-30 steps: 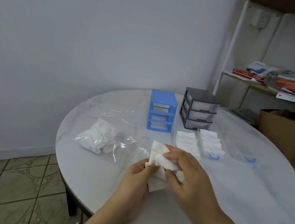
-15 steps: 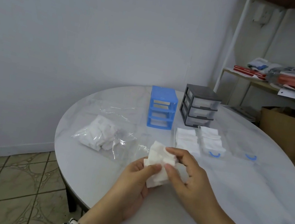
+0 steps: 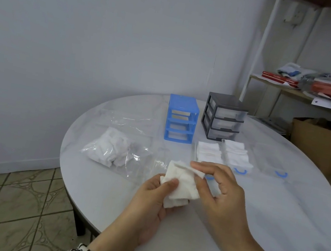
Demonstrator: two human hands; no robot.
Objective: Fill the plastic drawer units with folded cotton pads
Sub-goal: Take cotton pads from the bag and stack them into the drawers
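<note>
A pad (image 3: 180, 185) is pinched above the table (image 3: 275, 222) by the left hand (image 3: 153, 203) and, at its top edge, by the right hand (image 3: 218, 192). Beyond, 2 drawers (image 3: 209, 153) are seen filled before the blue unit (image 3: 180, 122). The fold could be lost if either pinch is loosened early.

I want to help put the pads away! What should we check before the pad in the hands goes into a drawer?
1. Pad held firmly: ok. The left hand and right hand both pinch the cotton pad.
2. Pad folded neatly: not ok, it looks rumpled and half folded.
3. Drawers out and reachable: ok. The clear drawers lie on the table in front of the blue unit.
4. Room in a drawer: the two nearer ones hold pads; the empty drawer to the right is free.
5. Blue unit's slots open: ok, all three are empty.
6. More pads left: ok, the plastic bag holds some.
</note>
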